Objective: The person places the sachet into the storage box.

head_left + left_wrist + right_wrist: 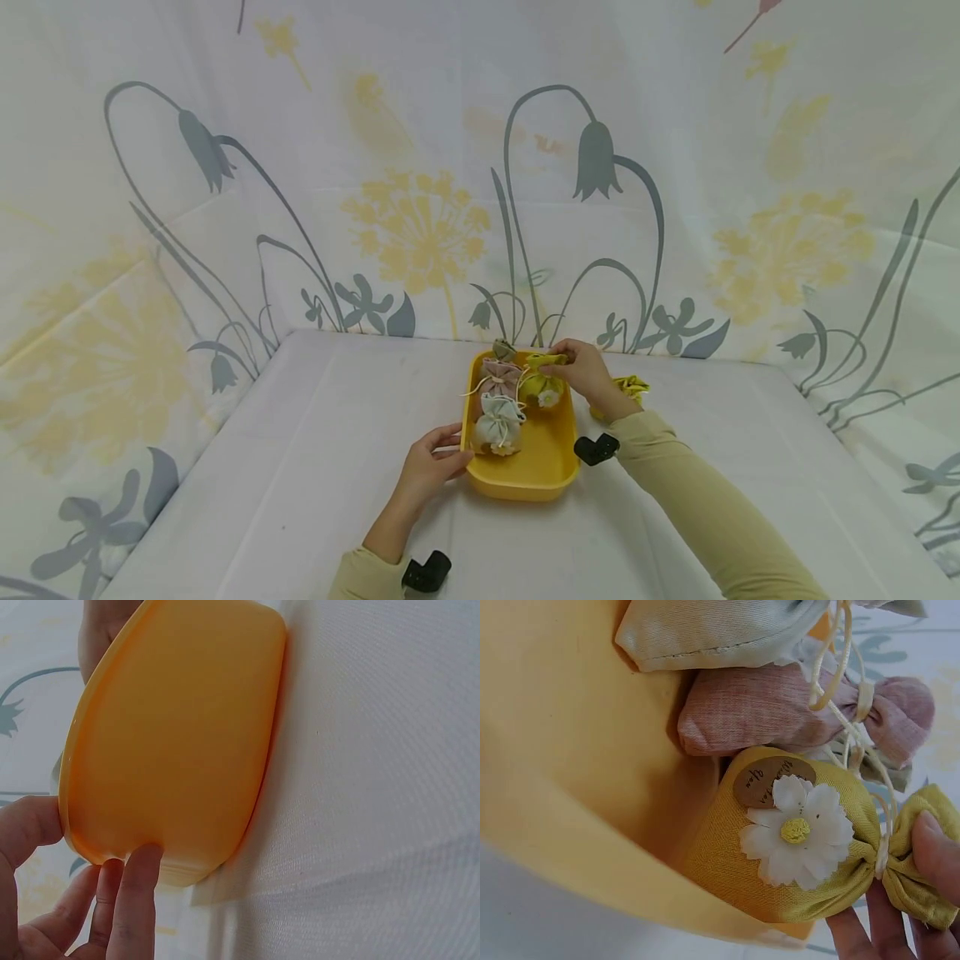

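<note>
Yellow sachet (780, 847) sits at the tray's (525, 483) far right, its gathered top pinched by the right hand (588, 375); left hand (427, 467) grips the near-left rim, steadying it.

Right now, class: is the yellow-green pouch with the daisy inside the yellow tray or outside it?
Inside. The yellow-green pouch lies in the yellow tray, against its wall beside the pink pouch; the right hand pinches its gathered top.

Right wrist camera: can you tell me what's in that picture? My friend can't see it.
Fingers of the right hand pinch the gathered top of a yellow-green pouch with a white daisy and a small round tag, lying inside a yellow tub. Beside it lie a pink pouch and a pale green pouch, tied with cream string.
</note>
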Action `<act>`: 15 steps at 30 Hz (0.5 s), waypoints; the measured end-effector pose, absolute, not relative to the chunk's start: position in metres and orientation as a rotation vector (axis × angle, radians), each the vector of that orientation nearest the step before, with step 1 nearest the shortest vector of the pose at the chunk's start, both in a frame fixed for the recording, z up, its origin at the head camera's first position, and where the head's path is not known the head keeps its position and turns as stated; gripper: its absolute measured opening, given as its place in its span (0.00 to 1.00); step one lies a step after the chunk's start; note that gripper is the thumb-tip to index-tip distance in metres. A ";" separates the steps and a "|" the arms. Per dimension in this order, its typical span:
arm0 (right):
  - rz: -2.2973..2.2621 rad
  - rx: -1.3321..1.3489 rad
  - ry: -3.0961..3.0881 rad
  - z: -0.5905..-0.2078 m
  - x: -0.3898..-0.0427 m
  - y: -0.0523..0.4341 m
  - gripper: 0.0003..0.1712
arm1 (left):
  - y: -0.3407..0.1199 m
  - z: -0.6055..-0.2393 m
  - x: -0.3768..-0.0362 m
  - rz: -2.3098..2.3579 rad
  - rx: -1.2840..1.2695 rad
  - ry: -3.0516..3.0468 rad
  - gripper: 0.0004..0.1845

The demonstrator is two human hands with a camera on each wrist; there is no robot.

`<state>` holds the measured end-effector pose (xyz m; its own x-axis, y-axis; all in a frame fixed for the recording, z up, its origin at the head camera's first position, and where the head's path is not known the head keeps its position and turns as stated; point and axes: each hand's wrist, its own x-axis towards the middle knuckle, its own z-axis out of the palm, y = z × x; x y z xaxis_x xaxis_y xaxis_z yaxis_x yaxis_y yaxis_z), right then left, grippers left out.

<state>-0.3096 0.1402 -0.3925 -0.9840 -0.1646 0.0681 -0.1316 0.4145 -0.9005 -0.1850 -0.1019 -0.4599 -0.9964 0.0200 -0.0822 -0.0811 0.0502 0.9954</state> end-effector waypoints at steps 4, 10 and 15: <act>-1.568 -0.271 2.642 -0.396 -0.311 0.138 0.09 | -0.102 -0.460 -0.185 2.115 -0.068 2.220 0.27; -1.498 -0.245 2.627 -0.398 -0.310 0.135 0.10 | -0.102 -0.459 -0.185 2.114 -0.070 2.212 0.27; -1.458 -0.232 2.657 -0.395 -0.310 0.138 0.14 | -0.102 -0.458 -0.184 2.116 -0.070 2.209 0.28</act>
